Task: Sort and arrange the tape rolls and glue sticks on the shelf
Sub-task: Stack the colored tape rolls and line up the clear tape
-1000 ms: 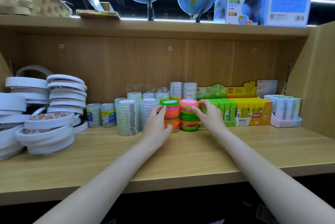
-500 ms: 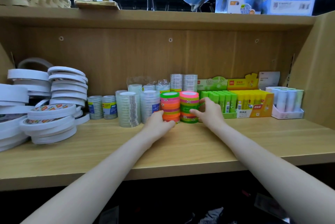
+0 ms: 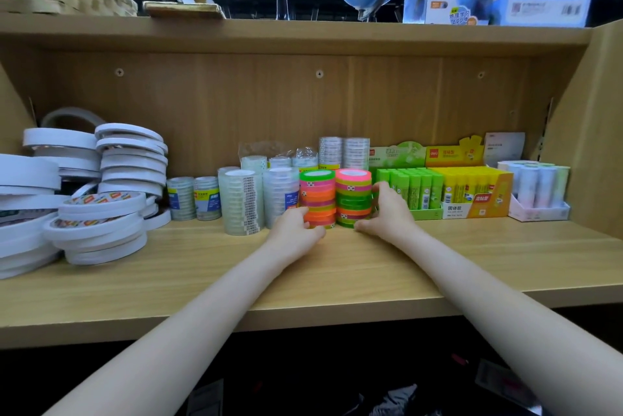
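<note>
The two stacks of neon tape rolls, one topped green (image 3: pixel 317 201) and one topped pink (image 3: pixel 353 199), stand upright and touching each other near the middle of the shelf (image 3: pixel 337 267), toward its back wall, between the clear tape rolls (image 3: pixel 243 201) on their left and the green glue stick box (image 3: pixel 413 193) on their right. The risk I judge here is a topple or a shear: each stack is many thin loose rings, so an uneven push at the base could slide the lower rolls out from under the upper ones, or knock the pink-topped stack into the glue sticks. The left hand (image 3: pixel 296 232) cups the foot of the green-topped stack, fingers curled against its lowest rolls; the right hand (image 3: pixel 387 217) wraps the pink-topped stack's right side, fingers curved round it. The rolls look glossy, banded pink, orange and green, with small printed labels.
</note>
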